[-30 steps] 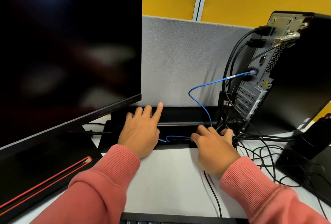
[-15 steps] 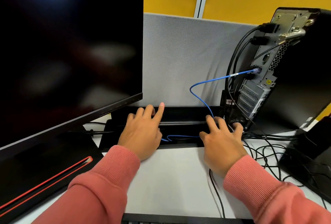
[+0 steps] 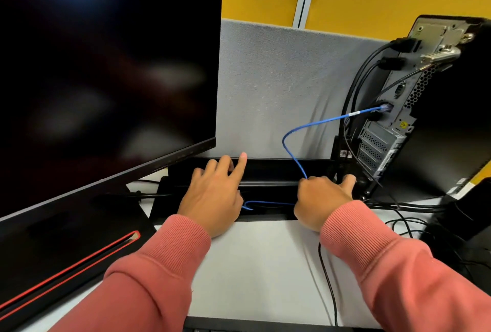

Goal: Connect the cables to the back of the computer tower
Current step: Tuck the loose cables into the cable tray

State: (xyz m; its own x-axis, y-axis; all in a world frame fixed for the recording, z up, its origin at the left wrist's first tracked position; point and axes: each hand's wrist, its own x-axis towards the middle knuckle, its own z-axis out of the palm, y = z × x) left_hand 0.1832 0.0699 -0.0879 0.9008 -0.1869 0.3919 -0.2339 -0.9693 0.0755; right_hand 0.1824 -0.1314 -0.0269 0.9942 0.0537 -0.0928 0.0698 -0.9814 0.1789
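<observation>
The computer tower point(image 3: 393, 129) stands at the right with its metal back panel turned toward me. A blue cable point(image 3: 318, 122) is plugged into a port mid-panel and loops down into the black cable tray point(image 3: 271, 169). Two black cables point(image 3: 398, 43) are plugged in near the panel's top. My left hand point(image 3: 212, 196) rests flat on the tray's edge, fingers apart, index finger stretched out. My right hand point(image 3: 321, 199) reaches into the tray at the tower's foot, among black cables. Its fingers curl down out of sight, so I cannot see whether they hold anything.
A large dark monitor point(image 3: 106, 66) fills the left side, its stand base edged in red. A grey partition point(image 3: 279, 79) closes off the back. Loose black cables point(image 3: 406, 222) tangle on the white desk at right beside a black device point(image 3: 462, 225). A keyboard edge point(image 3: 252, 326) shows at the bottom.
My right hand has slid right toward the tower's foot and curled its fingers down into the tray. My left hand has stayed in place.
</observation>
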